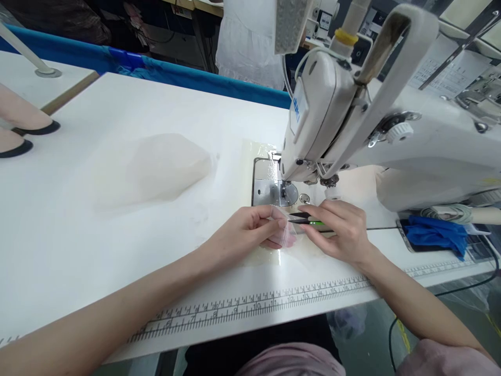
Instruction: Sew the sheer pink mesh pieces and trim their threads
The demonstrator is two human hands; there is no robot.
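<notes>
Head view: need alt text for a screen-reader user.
Two bare hands meet on a white table in front of a sewing machine: the left hand pinches a small sheer fabric piece, the right hand holds green-handled thread snips beside it. A pile of sheer fabric lies further left, a blue cloth to the right.
</notes>
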